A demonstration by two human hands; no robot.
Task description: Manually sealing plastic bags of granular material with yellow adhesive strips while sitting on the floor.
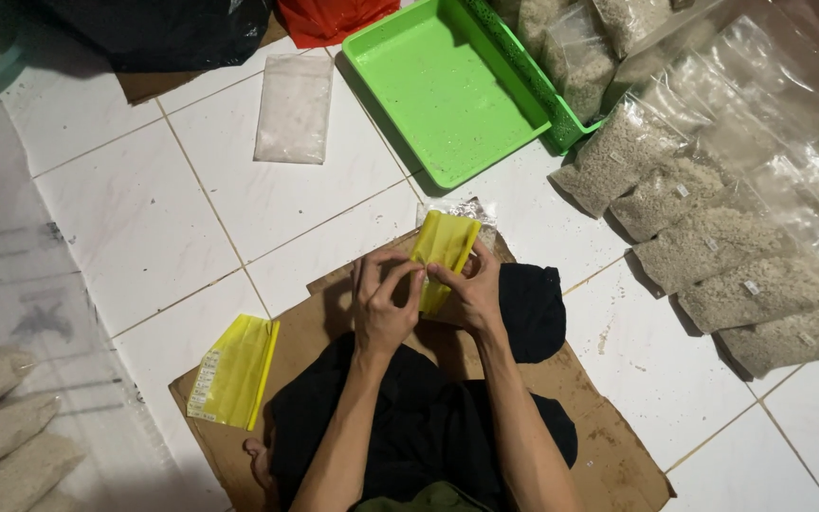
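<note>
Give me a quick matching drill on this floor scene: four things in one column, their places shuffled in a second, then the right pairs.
Things:
1. green tray
2. flat yellow packet
3. clear bag of white powder
4. row of filled grain bags

Places:
A. on the cardboard, beside the person's left arm
B. along the right side of the floor
C. on the white tiles, left of the tray
D. top centre, open side up

Pairs: 1-D, 2-A, 3-C, 4-B
</note>
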